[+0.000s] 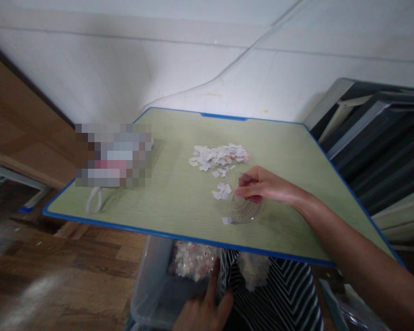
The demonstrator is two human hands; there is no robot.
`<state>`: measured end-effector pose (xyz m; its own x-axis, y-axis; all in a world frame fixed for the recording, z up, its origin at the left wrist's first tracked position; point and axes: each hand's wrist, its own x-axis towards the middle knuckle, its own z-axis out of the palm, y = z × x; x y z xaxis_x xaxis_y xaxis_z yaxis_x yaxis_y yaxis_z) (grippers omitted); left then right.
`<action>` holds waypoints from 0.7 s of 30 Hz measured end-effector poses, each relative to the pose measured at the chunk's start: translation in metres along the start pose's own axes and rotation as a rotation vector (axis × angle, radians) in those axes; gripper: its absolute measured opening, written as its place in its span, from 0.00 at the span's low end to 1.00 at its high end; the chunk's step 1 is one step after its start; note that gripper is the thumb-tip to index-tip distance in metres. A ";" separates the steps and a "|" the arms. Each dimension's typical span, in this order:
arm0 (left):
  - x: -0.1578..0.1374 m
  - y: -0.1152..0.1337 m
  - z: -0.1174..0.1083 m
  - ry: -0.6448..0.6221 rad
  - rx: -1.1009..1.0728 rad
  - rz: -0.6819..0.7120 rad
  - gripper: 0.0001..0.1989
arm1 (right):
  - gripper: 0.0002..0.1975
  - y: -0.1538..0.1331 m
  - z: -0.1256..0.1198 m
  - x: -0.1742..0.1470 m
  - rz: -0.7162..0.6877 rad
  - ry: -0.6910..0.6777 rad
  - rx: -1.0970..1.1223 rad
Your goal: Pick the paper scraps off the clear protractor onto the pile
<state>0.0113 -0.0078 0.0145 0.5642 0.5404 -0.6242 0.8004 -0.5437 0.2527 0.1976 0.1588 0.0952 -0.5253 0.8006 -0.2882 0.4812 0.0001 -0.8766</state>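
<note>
My right hand (253, 184) is closed on a clear plastic protractor (243, 211), with its curved edge towards me, over the table. A small paper piece (227, 220) lies by the protractor's left corner. Just beyond are a small cluster of white paper pieces (221, 191) and a larger pile (221, 156) of them, some pinkish. Below the table's front edge, my left hand (205, 308) has its index finger stretched out and thumb apart, beside the inner right side of a clear plastic bin (143, 285). In that bin sits a heap of small pale pieces (195, 259).
The pale green table (165, 197) has a blue rim. A blurred-out item (117, 156) with a white loop (94, 201) lies on its left. Another bundle of pale pieces (253, 266) rests on the striped cloth over my lap. Dark panels (382, 133) lean at the right; a cardboard box (27, 119) stands left.
</note>
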 end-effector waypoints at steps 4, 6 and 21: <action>0.000 0.000 -0.002 -0.030 0.001 0.008 0.24 | 0.14 -0.001 -0.012 -0.008 0.072 -0.188 -0.063; -0.001 0.000 -0.004 -0.043 0.009 0.005 0.23 | 0.13 -0.001 -0.017 -0.012 0.112 -0.291 -0.097; 0.000 -0.001 -0.005 -0.052 -0.002 0.015 0.21 | 0.14 0.009 -0.024 -0.002 0.004 0.137 0.027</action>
<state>0.0116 -0.0040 0.0186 0.5651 0.4977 -0.6580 0.7921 -0.5504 0.2639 0.2201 0.1721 0.0967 -0.4216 0.8749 -0.2382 0.4629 -0.0182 -0.8862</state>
